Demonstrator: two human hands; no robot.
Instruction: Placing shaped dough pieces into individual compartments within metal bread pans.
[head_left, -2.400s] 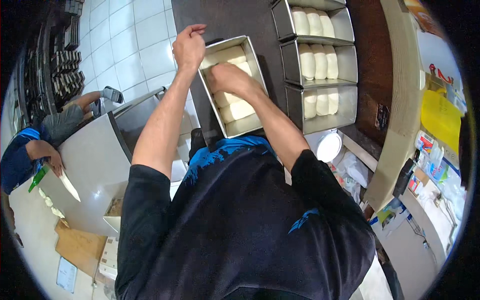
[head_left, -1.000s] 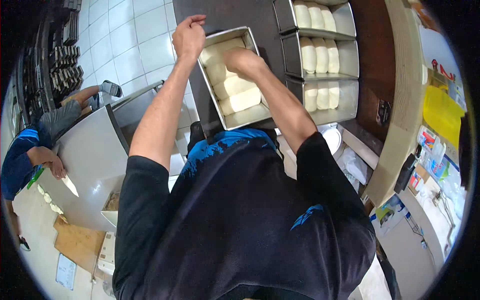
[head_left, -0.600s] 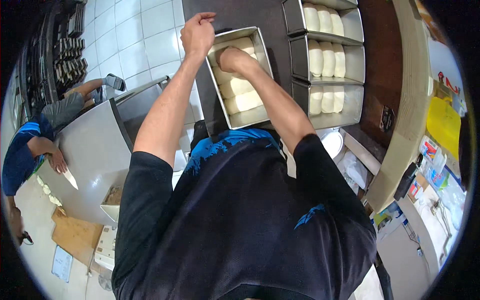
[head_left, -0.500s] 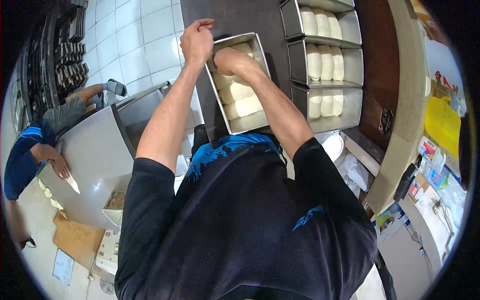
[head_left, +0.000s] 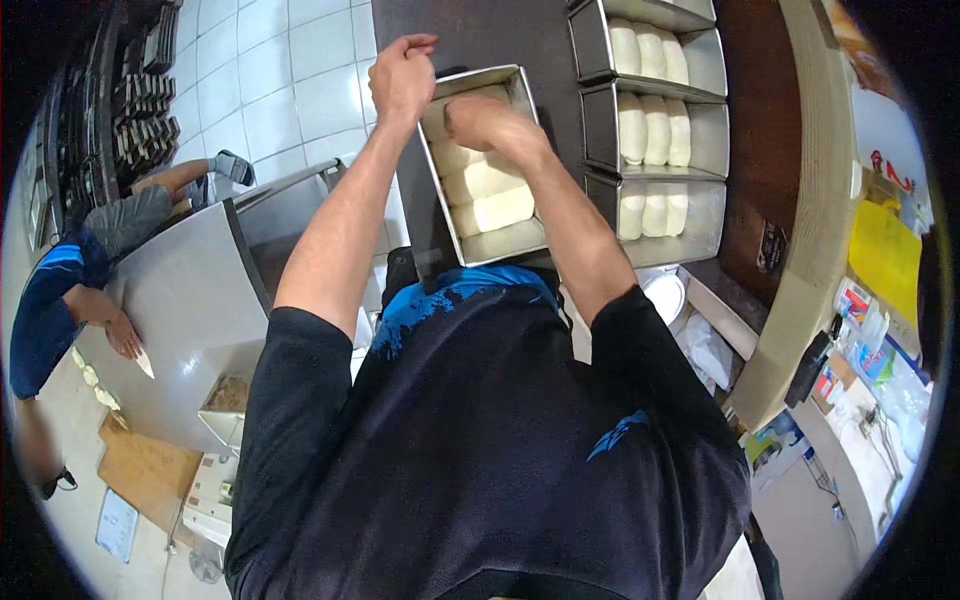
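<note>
A metal loaf pan [head_left: 500,243] stands in front of me with several rolls of pale dough [head_left: 503,208] lying crosswise in it. My right hand [head_left: 485,122] reaches into its far half, fingers curled into a fist against the dough there; the fingertips are partly hidden. By the pan's far left corner, my left hand [head_left: 402,82] is held up with its fingers folded in, and no object shows in it. Whether that hand touches the rim, I cannot tell.
Three more loaf pans [head_left: 706,212] with upright dough rolls [head_left: 655,132] line the dark table [head_left: 560,120] at the right. A wooden ledge [head_left: 815,200] runs beyond them. To the left, another person [head_left: 100,260] holds a blade at a metal worktop [head_left: 190,290].
My right hand has shifted a little to the right inside the pan, showing more of its far left corner. My left hand stays beside the rim, and the view has shifted slightly.
</note>
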